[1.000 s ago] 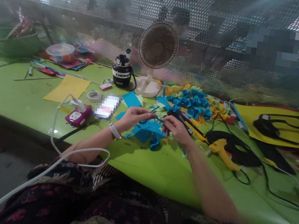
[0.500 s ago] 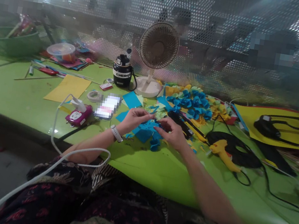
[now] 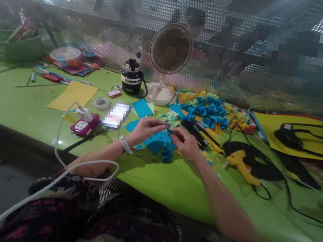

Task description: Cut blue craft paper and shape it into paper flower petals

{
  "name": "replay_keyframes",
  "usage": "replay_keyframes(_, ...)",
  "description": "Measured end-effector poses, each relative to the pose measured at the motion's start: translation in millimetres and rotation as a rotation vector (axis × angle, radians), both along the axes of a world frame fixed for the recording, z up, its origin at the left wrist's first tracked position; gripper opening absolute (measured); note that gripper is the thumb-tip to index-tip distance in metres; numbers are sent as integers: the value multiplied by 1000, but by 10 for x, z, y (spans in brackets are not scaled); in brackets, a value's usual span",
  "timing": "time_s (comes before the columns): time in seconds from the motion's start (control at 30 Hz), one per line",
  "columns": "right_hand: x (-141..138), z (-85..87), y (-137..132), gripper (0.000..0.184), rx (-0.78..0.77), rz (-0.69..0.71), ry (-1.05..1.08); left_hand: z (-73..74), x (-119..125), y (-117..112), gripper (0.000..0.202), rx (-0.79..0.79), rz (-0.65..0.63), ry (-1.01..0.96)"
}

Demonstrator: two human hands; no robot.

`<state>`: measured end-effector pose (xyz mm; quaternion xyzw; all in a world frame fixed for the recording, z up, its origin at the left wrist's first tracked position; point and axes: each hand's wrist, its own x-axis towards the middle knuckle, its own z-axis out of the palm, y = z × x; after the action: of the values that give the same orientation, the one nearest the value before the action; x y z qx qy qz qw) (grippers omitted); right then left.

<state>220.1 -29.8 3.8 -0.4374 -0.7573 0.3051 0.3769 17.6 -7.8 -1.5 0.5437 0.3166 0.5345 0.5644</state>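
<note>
My left hand [image 3: 147, 131], with a white watch [image 3: 126, 144] on its wrist, pinches a small piece of blue paper [image 3: 172, 119] over the middle of the table. Meeting it fingertip to fingertip, my right hand [image 3: 187, 144] is closed on the same piece. Its shape is mostly hidden by the fingers. Below them lie blue paper sheets [image 3: 156, 144] and a curled blue paper flower [image 3: 167, 154]. Just right of my right hand rests a black-handled tool [image 3: 194, 133]. Blue and yellow paper flowers [image 3: 209, 110] are heaped behind the hands.
A yellow glue gun [image 3: 243, 167] lies right, beside a black disc [image 3: 260, 163]. At left are a purple power socket [image 3: 84, 126], a phone [image 3: 116, 115], tape [image 3: 101, 104] and yellow paper [image 3: 73, 96]. A fan [image 3: 159, 93] and black bottle [image 3: 131, 77] stand behind. A white cable [image 3: 57, 180] crosses my lap.
My right fingers have closed in toward my left fingertips and now grip the small blue paper piece with them. The things on the table have stayed in place.
</note>
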Motion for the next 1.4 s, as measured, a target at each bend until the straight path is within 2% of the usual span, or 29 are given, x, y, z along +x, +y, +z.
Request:
replay_keyframes(0.37,0,47,-14,31,-128,48,102,-49,-13,23,40,4,5,37)
replay_keyframes(0.73,13,14,-1,34,-145,59,83,-2,8,8,46,12,107,66)
replay_keyframes(1.07,11,73,-17,37,-165,75,50,1,-3,-9,41,27,67,34)
replay_keyframes(1.4,6,110,-31,50,-184,77,76,16,-15,-27,38,51,35,25)
